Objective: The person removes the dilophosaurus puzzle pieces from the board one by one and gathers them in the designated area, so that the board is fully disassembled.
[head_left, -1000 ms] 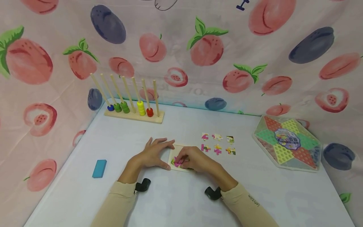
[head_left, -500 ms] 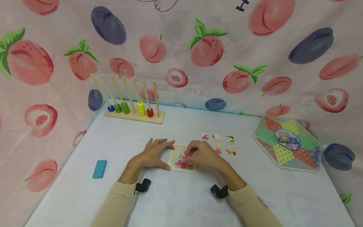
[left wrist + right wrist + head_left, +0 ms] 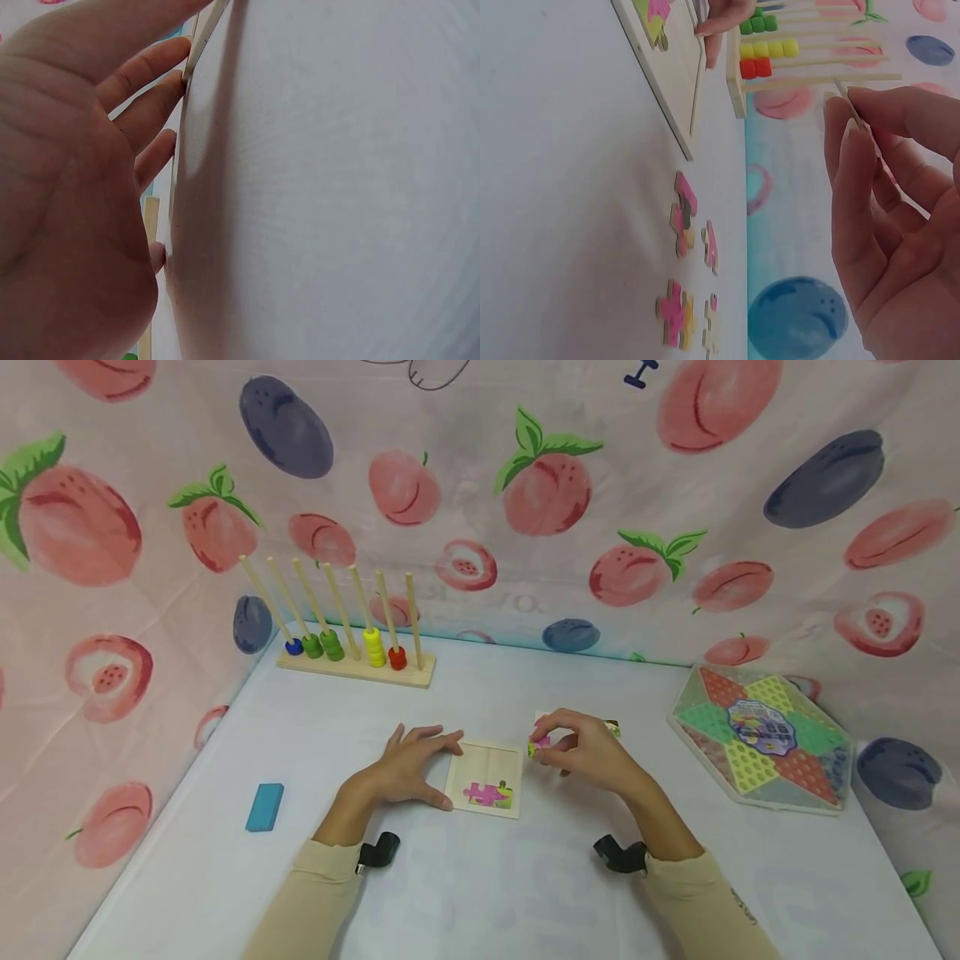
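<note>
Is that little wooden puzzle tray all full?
No, the puzzle tray is only partly filled: pink and green pieces lie at its near side, while its far part is bare.

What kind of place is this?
Probably a play or learning area: on the white table sit a square wooden puzzle tray, a wooden rack of colourful beads and a red, yellow and green hexagonal box.

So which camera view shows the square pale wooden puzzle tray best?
The head view: nearly the whole tray shows from above, pink and green jigsaw pieces inside. The right wrist view shows only part, cut off at the top; the left wrist view, only what looks like an edge.
</note>
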Action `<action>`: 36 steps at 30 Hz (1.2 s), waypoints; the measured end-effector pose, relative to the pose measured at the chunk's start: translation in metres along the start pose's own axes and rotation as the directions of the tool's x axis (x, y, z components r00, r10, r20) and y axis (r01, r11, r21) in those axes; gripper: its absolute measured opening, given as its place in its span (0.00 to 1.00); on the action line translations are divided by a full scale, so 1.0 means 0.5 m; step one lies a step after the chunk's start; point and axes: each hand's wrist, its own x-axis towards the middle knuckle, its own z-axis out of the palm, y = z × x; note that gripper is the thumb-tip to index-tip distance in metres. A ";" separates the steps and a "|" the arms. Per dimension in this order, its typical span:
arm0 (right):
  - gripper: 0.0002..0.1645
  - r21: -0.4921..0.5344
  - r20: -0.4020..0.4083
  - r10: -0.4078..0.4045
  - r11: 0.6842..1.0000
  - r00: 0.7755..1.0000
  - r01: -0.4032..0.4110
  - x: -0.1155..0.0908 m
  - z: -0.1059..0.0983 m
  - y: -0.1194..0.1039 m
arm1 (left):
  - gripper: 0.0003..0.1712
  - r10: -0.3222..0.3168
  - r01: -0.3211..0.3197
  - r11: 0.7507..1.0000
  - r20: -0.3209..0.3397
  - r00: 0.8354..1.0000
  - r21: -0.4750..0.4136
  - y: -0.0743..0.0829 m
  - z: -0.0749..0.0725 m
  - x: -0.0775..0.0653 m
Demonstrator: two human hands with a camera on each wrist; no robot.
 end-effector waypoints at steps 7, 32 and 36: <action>0.13 0.019 0.004 0.062 0.998 0.998 -0.062 -0.023 -0.008 0.023 | 0.49 -0.007 0.007 1.000 -0.001 1.000 -0.001 0.001 0.000 -0.001; 0.11 -0.198 -0.074 0.217 0.953 0.973 -0.228 -0.030 0.065 0.063 | 0.53 0.010 -0.010 1.000 -0.006 1.000 -0.002 0.002 -0.002 -0.005; 0.12 -0.203 -0.098 0.250 0.943 0.963 -0.266 -0.027 0.069 0.057 | 0.54 0.009 -0.009 1.000 -0.009 1.000 0.002 0.001 -0.002 -0.005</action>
